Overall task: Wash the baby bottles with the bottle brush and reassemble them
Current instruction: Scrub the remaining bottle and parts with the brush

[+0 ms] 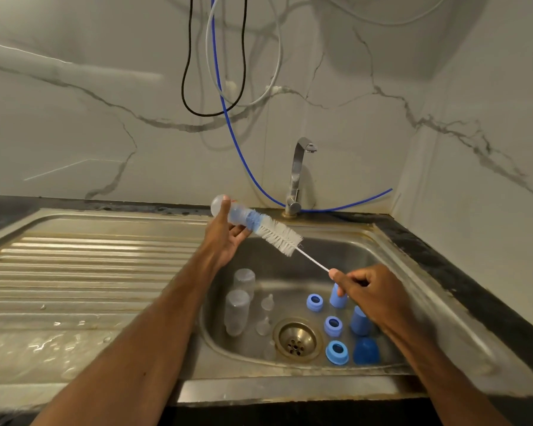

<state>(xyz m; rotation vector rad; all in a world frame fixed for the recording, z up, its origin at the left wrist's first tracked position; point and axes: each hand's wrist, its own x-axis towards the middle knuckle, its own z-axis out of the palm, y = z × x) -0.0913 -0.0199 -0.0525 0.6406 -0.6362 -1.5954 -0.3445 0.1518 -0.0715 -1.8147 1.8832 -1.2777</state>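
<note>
Nearest, the right hand (371, 295) pinched the thin wire handle of the brush (279, 236), thumb and fingers closed together on its lower end. From those fingertips the brush ran up and to the left, its white bristles partly outside and its blue tip already inside the mouth of the bottle (233, 212). Farther off, the left hand (225, 238) was clamped round that clear bottle, fingers wrapped on its body, holding it tilted over the sink (391, 262) with its mouth toward the right hand. Bottle and brush shared one long axis, so the stroke looked to be a straight push and pull along that line. Below both hands, in the basin, lay two more clear bottles, small teats, and blue rings and caps beside the drain (297, 339), apparently not yet reassembled. Beyond stood the tap (299, 173).
</note>
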